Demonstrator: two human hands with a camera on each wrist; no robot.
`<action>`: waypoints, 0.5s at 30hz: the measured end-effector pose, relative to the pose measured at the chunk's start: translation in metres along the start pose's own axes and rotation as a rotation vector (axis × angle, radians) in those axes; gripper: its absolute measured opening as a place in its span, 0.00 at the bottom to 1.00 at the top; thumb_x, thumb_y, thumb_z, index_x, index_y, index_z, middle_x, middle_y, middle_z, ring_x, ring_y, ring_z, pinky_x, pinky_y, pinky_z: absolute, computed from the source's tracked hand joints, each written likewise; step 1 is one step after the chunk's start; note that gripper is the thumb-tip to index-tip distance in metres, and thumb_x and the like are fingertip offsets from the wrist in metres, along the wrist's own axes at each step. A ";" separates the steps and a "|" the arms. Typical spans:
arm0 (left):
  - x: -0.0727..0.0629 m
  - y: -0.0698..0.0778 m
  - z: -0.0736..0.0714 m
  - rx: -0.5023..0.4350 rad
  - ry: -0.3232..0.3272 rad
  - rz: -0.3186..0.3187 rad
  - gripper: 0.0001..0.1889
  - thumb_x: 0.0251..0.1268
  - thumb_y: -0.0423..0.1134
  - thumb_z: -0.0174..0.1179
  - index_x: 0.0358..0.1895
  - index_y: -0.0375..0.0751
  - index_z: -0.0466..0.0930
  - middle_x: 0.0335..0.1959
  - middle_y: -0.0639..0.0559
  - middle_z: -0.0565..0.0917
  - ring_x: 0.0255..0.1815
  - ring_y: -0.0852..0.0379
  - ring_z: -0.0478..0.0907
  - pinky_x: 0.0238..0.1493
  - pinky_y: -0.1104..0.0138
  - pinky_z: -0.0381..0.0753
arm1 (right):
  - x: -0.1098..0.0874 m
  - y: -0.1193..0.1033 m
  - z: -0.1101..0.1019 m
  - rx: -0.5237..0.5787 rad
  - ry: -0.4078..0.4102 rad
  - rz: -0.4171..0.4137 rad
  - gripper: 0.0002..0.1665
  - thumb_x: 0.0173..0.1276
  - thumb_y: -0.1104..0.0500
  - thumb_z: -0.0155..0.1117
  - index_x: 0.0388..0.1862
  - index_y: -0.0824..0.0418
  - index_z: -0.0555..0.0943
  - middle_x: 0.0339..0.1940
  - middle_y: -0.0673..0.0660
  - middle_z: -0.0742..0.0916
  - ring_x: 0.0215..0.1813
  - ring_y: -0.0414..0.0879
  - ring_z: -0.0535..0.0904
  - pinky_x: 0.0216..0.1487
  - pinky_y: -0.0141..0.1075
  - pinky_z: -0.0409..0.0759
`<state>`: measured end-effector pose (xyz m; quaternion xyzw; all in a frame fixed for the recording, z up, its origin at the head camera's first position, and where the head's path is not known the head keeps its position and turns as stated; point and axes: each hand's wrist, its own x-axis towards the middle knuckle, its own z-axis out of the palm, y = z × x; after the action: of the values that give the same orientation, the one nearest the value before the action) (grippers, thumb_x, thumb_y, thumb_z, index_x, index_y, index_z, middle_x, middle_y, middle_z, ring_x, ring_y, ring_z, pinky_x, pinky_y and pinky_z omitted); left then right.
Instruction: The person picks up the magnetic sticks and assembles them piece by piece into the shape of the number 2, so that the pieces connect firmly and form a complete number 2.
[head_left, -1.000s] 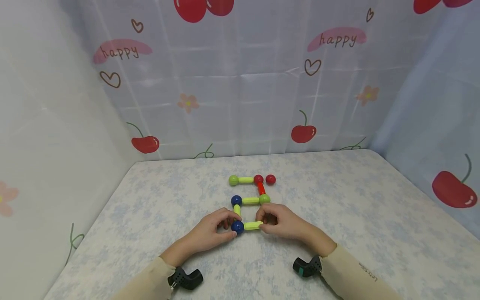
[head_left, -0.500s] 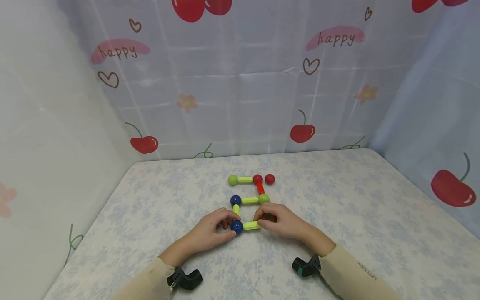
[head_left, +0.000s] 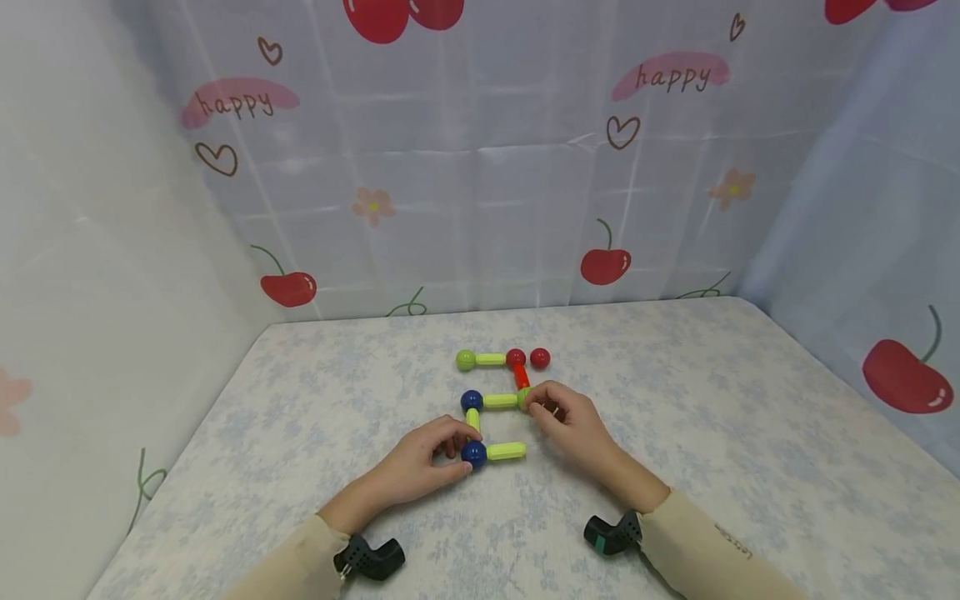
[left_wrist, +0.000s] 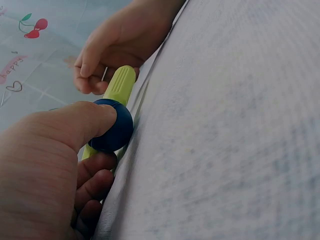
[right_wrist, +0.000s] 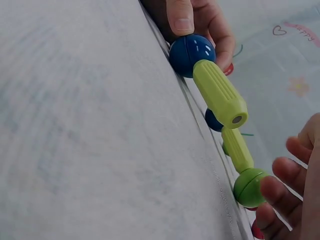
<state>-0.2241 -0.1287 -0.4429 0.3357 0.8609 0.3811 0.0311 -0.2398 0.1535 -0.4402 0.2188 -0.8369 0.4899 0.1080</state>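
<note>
Several magnetic sticks and balls form a zigzag on the table. My left hand (head_left: 420, 458) pinches the near blue ball (head_left: 474, 454) between thumb and fingers. From that ball a yellow-green stick (head_left: 506, 451) points right, its magnet tip bare in the right wrist view. Another yellow-green stick (head_left: 472, 419) links it to the far blue ball (head_left: 471, 401). A middle stick (head_left: 500, 401) runs on to a green ball (right_wrist: 247, 187). Beside this green ball is my right hand (head_left: 577, 421), fingers loosely bent, partly covering it; whether they touch cannot be told.
Beyond the green ball, a red stick (head_left: 521, 377) leads to a red ball (head_left: 515, 359). A stick (head_left: 491, 359) joins that to a light green ball (head_left: 466, 360). A loose red ball (head_left: 540, 358) lies to its right. A printed curtain (head_left: 480, 183) stands behind the table (head_left: 337, 358).
My right hand has let go of the near stick's right end and moved away toward the green ball. My left hand stays on the near blue ball.
</note>
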 end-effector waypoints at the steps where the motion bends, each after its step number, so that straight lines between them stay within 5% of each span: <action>1: 0.000 0.000 0.000 0.001 0.000 0.001 0.19 0.67 0.46 0.67 0.59 0.60 0.78 0.41 0.65 0.77 0.39 0.62 0.74 0.42 0.68 0.75 | 0.001 0.000 -0.001 -0.009 0.030 0.000 0.06 0.74 0.62 0.60 0.47 0.55 0.82 0.37 0.53 0.84 0.33 0.41 0.75 0.34 0.31 0.76; 7: 0.001 0.001 -0.001 -0.001 -0.003 0.002 0.19 0.67 0.46 0.66 0.60 0.57 0.78 0.42 0.65 0.77 0.40 0.62 0.74 0.43 0.68 0.75 | 0.008 -0.001 -0.003 -0.030 0.148 0.056 0.17 0.70 0.65 0.61 0.57 0.57 0.77 0.42 0.53 0.81 0.39 0.44 0.75 0.38 0.30 0.76; 15: -0.001 0.002 0.000 -0.003 -0.005 -0.008 0.19 0.67 0.46 0.67 0.60 0.61 0.77 0.41 0.65 0.76 0.40 0.62 0.74 0.43 0.68 0.74 | 0.026 0.004 -0.007 -0.164 0.140 0.202 0.28 0.70 0.60 0.61 0.68 0.56 0.68 0.63 0.58 0.73 0.52 0.51 0.77 0.48 0.41 0.77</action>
<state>-0.2227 -0.1282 -0.4418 0.3331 0.8615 0.3815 0.0354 -0.2648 0.1542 -0.4295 0.0892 -0.8824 0.4422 0.1336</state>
